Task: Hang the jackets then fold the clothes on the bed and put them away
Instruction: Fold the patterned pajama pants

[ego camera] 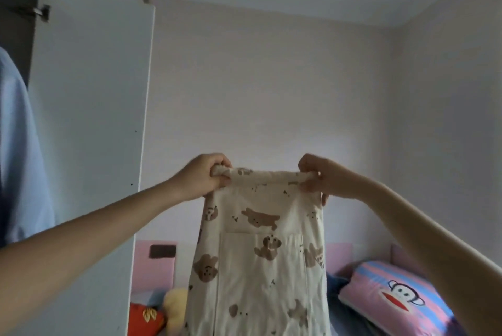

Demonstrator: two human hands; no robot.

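Observation:
I hold a cream garment with brown bear prints point(260, 254) up in front of me, above the bed. It hangs straight down from its rolled top edge, and a patch pocket shows on its front. My left hand point(206, 175) grips the top left corner. My right hand point(317, 175) grips the top right corner. Both arms are stretched forward and the top edge is pulled taut between the fists. The lower part of the garment runs out of the bottom of the view.
An open white wardrobe door point(89, 131) stands at the left, with a light blue garment point(19, 150) hanging inside. Behind the held garment are a pink headboard point(154, 265), a pink striped monkey pillow point(394, 297), a yellow plush point(175, 308) and a red cushion point(144, 319).

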